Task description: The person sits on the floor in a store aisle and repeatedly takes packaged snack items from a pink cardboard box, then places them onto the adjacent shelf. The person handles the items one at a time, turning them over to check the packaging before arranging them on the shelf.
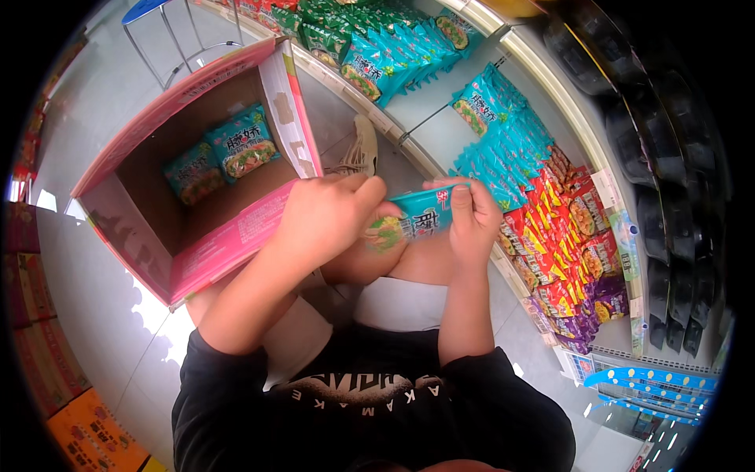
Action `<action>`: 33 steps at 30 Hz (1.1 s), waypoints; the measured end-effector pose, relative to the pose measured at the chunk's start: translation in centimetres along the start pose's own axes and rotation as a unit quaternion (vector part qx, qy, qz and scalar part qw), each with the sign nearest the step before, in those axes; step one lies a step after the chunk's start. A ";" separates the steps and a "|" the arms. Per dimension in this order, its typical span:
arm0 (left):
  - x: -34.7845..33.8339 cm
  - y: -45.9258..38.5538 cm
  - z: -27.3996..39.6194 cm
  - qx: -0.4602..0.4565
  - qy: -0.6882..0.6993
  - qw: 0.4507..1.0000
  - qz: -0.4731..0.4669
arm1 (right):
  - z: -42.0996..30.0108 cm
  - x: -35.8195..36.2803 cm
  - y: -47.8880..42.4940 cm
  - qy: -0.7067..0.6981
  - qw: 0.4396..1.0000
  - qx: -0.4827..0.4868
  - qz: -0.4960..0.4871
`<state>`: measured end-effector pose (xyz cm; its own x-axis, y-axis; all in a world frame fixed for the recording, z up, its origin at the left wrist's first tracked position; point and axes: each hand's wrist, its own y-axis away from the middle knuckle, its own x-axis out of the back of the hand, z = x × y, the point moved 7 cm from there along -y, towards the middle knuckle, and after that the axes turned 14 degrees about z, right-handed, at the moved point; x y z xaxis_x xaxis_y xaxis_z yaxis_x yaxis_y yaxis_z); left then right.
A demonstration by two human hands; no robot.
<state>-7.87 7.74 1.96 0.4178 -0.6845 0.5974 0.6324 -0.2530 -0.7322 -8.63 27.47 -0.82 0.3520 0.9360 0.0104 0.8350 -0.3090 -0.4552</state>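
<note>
Between my two hands is a teal packet of instant noodles (426,217), held over my knees. My left hand (333,206) grips its left end beside the carton's edge. The fingers and thumb of my right hand (476,209) pinch its upper right corner. A pink cardboard carton (230,233) lies tilted on my left, its mouth facing up toward me. Inside it two more teal packets (245,141) rest at the far side. To my right, a row of teal packets (498,150) stands on the low shelf (433,127).
Red packets (551,230) and purple packets (607,304) fill the shelf's near right part. Green packets (321,38) sit at its far end, next to another teal row (395,59). A blue stool (144,9) stands beyond the carton. Stacked boxes (97,433) line the left side.
</note>
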 end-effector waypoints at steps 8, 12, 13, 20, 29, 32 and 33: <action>-1.9 0.5 -1.2 0.024 0.003 0.997 -0.074 | 0.9 -0.7 -2.5 0.069 0.996 0.053 0.004; -1.8 0.7 -2.1 0.124 0.107 0.984 -0.069 | 0.6 -0.6 -4.6 0.091 0.991 0.094 -0.009; -1.6 0.6 -2.1 0.144 0.127 0.978 -0.079 | 0.6 -0.4 -5.1 0.102 0.990 0.102 -0.002; -2.5 0.2 -1.9 0.155 0.016 0.984 -0.081 | 0.9 -1.4 -7.1 0.030 0.989 0.145 -0.018; -3.0 0.6 -2.6 0.194 -0.022 0.977 -0.081 | 2.4 -4.6 -13.4 0.153 0.964 0.207 -0.073; -2.9 0.6 -2.3 0.169 -0.015 0.983 -0.068 | 6.5 -3.9 -20.0 0.221 0.947 0.224 -0.059; -3.1 0.7 -2.2 0.171 -0.009 0.981 -0.087 | 10.5 -3.6 -24.0 0.278 0.929 0.154 -0.189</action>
<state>-10.17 8.15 -1.11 0.2928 -0.6386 0.7117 0.8761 -0.1190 -0.4673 -34.39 33.25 0.76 0.2948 0.7090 0.6407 0.8124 0.1670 -0.5587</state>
